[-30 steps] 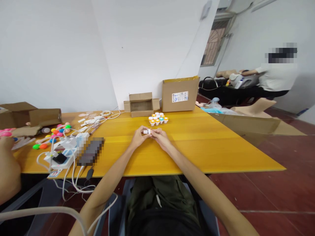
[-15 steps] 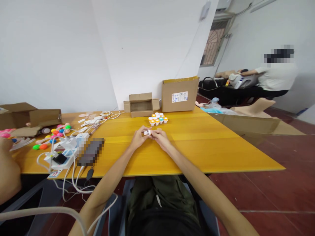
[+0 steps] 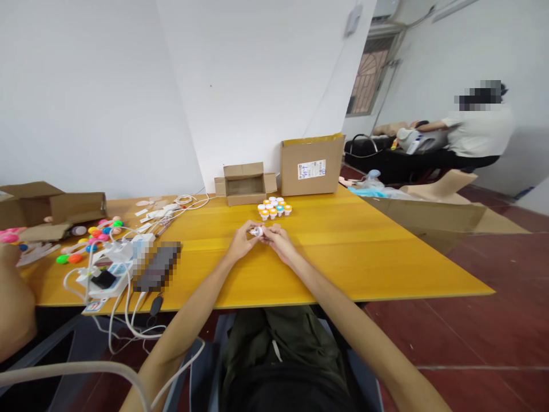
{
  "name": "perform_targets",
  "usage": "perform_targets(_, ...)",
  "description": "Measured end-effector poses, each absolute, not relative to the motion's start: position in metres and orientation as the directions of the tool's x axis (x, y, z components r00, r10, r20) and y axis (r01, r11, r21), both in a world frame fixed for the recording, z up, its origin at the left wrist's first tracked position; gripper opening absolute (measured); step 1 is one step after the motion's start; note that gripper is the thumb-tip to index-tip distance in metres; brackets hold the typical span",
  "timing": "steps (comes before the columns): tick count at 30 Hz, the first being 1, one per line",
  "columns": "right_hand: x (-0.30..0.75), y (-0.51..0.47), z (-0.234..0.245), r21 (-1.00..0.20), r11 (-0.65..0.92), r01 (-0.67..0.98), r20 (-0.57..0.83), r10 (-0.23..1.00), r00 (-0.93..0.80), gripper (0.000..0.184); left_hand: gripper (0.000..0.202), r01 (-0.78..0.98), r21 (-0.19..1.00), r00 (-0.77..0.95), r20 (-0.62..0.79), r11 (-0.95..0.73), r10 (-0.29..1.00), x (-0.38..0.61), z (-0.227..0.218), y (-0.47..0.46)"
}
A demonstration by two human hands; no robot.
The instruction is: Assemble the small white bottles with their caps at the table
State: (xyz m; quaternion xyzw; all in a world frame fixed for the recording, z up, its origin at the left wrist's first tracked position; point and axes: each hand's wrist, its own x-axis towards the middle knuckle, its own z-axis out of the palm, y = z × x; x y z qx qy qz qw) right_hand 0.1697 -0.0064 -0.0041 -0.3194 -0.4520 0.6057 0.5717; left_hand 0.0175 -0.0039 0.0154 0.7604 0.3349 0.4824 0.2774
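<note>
Near the middle of the table, my left hand [image 3: 241,240] and my right hand [image 3: 279,242] meet over a small white piece [image 3: 257,231]. Fingers of both hands pinch it from either side, hiding much of it; its exact kind is too small to make out. Just beyond my fingertips stands a tight cluster of small white pieces [image 3: 273,208] with round white, orange and blue tops.
Behind the cluster are an open small carton [image 3: 244,191] and a taller cardboard box [image 3: 312,171]. A power strip [image 3: 124,266] with cables, a dark pixelated object [image 3: 158,266] and colourful balls [image 3: 100,232] lie left. Another person's arm [image 3: 15,303] is at far left; a seated person [image 3: 478,131] is right.
The small white piece has turned in my fingers, so the dark-marked face seen before no longer shows. My hands stay in nearly the same place; the view has shifted slightly.
</note>
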Motion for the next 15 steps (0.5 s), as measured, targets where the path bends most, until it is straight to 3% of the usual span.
perform_targets(4,0.166,-0.006,-0.005,-0.952,0.152,-0.266,0.187,0.976,-0.11,0.049,0.021,0.24,0.762,0.266,0.545,-0.602,0.795,0.019,0.013,0.001)
perform_targets(7,0.165,-0.01,-0.003,-0.95,0.31,0.027,0.308,0.95,-0.046,0.047,0.02,0.237,0.79,0.206,0.528,-0.566,0.824,0.017,0.013,0.004)
perform_targets(11,0.17,-0.02,0.002,-0.739,0.494,0.458,0.566,0.824,0.025,0.031,0.021,0.235,0.833,0.123,0.486,-0.501,0.865,0.013,0.014,0.009)
perform_targets(15,0.179,-0.023,0.005,-0.546,0.488,0.681,0.699,0.713,0.05,0.027,0.022,0.243,0.86,0.095,0.44,-0.45,0.893,0.011,0.012,0.013)
